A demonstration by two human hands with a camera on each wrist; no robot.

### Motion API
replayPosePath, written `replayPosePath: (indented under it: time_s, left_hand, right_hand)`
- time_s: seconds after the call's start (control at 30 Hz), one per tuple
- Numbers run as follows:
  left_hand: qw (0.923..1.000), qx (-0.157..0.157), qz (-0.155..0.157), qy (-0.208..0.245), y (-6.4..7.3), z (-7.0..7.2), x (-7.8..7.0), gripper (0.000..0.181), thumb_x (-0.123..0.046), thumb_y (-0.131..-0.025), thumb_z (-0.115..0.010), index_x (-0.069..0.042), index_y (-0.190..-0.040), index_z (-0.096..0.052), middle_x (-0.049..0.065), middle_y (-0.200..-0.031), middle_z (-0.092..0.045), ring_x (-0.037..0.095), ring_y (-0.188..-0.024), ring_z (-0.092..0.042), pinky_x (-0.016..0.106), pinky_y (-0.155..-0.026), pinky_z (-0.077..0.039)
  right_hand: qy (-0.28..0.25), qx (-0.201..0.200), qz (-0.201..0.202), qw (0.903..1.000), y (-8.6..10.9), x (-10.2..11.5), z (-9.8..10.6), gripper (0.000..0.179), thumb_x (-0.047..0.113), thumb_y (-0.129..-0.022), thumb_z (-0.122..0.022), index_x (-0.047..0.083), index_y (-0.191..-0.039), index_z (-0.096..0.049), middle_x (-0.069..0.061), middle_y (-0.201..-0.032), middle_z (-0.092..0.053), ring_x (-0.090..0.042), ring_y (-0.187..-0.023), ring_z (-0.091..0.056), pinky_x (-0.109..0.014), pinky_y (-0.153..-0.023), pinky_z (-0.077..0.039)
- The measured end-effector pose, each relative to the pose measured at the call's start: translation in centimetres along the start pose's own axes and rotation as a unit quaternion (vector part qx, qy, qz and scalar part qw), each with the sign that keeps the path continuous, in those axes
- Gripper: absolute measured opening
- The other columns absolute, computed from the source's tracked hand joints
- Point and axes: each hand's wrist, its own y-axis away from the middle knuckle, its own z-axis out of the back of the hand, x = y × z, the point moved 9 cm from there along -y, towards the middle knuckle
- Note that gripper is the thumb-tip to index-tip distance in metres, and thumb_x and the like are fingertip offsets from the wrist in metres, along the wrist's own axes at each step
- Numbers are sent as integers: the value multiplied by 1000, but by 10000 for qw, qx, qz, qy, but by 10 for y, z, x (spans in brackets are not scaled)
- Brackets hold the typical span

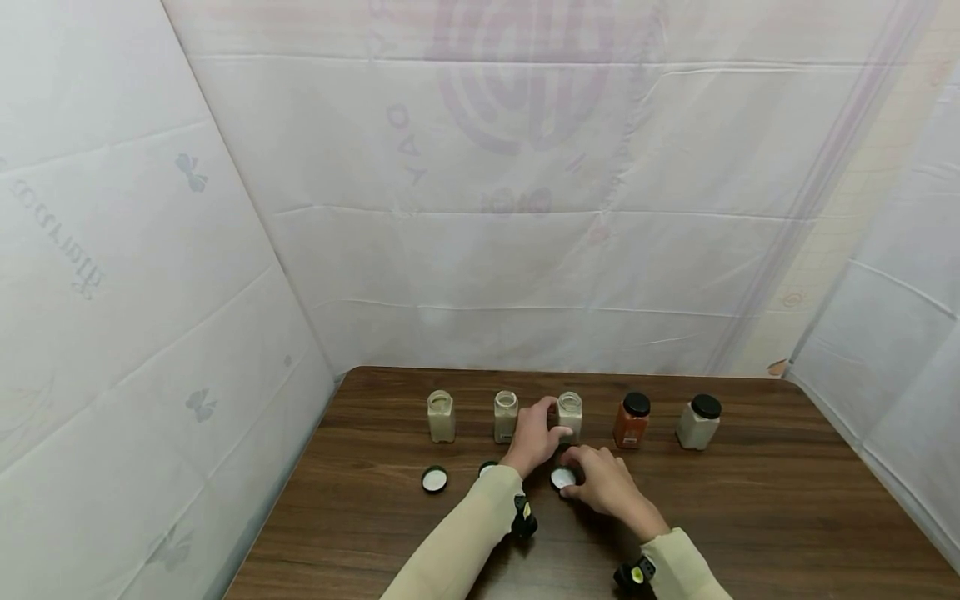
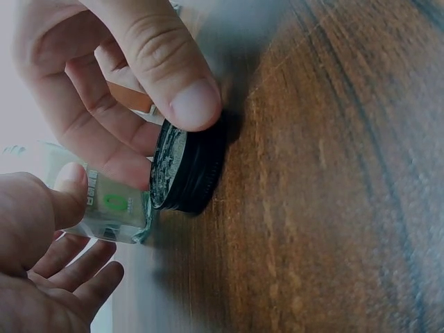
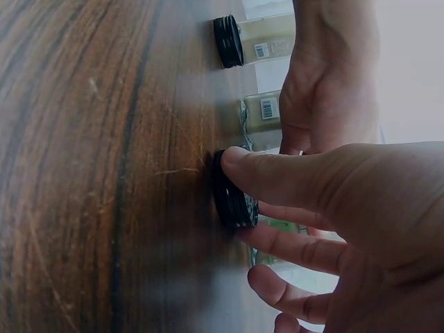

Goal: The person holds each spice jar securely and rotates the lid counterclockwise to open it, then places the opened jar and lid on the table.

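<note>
My left hand (image 1: 534, 437) holds an uncapped glass jar (image 1: 570, 407) of pale powder, with the thumb across its front. A green mark shows on that jar (image 2: 114, 200) in the left wrist view. Just in front of it, my right hand (image 1: 606, 483) pinches a black screw lid (image 1: 563, 478) by its rim between thumb and fingers. White lining faces up inside the lid, which sits at the tabletop. In the right wrist view the thumb lies on the near edge of the lid (image 3: 236, 198).
Two more uncapped jars, one far left (image 1: 441, 417) and one beside my left hand (image 1: 506, 415), stand in the row. Their lids lie in front, one lid (image 1: 434, 479) fully visible. Rightward stand a black-capped orange-red jar (image 1: 632, 423) and a black-capped pale jar (image 1: 698, 425).
</note>
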Motion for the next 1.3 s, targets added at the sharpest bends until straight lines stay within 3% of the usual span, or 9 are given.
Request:
replayPosePath:
  time_s: [0.77, 1.07, 1.3]
  left_hand:
    - [9998, 151, 106, 28, 3, 1, -4, 43, -18, -94, -77, -5, -132, -61, 13, -122, -69, 30, -113, -66, 44, -92, -55]
    - [9994, 289, 154, 144, 2, 1, -4, 42, -16, -93, -78, -3, -129, -60, 16, -122, -68, 33, -115, -65, 45, -91, -55]
    - [9988, 359, 190, 255, 2, -2, -3, 49, -16, -95, -76, -2, -137, -55, 17, -130, -65, 33, -122, -62, 47, -96, -54]
  right_hand:
    - [-30, -42, 174, 9998, 1, 2, 2, 37, 22, -78, -91, 17, -110, -74, 1, -107, -71, -28, -97, -63, -53, -77, -47]
    - [-189, -394, 271, 9987, 6, 2, 26, 38, 22, -80, -90, 13, -114, -73, -4, -104, -69, -27, -95, -66, -50, -77, -55]
    - [-278, -677, 166, 9972, 10, -7, 49, 40, 21, -86, -85, 12, -122, -71, -11, -112, -69, -31, -100, -67, -51, -76, -56]
